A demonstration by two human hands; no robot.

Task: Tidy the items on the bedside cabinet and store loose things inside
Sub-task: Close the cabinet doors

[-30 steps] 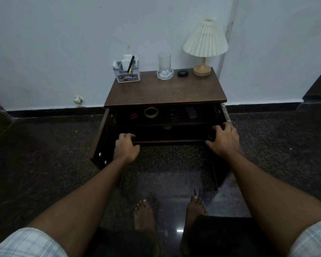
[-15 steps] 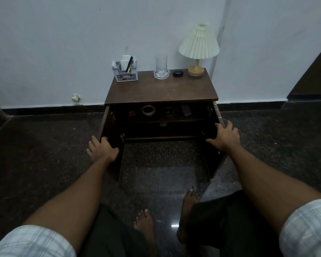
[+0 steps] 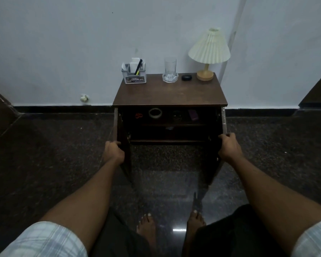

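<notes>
The dark wooden bedside cabinet [image 3: 170, 93] stands against the wall with both doors swung outward. My left hand [image 3: 113, 152] grips the edge of the left door [image 3: 125, 154]. My right hand [image 3: 229, 146] grips the edge of the right door [image 3: 214, 164]. On the upper shelf inside lie red scissors [image 3: 139, 115], a tape roll [image 3: 155, 113], a dark round item [image 3: 177, 115] and a purple box [image 3: 193, 115]. On top stand a grey organiser [image 3: 134, 75] with pens, a glass [image 3: 170, 70], a small black object [image 3: 186, 77] and a lamp [image 3: 209, 52].
A white wall runs behind the cabinet above a black skirting. The floor is dark polished stone, and my bare feet [image 3: 171, 227] rest on it in front of the cabinet. Dark furniture edges show at the far left [image 3: 0, 112] and far right [image 3: 317, 93].
Both hands moved from the cabinet's lower front outward to the door edges, then the doors swung inward a little. The camera pulled back and rose.
</notes>
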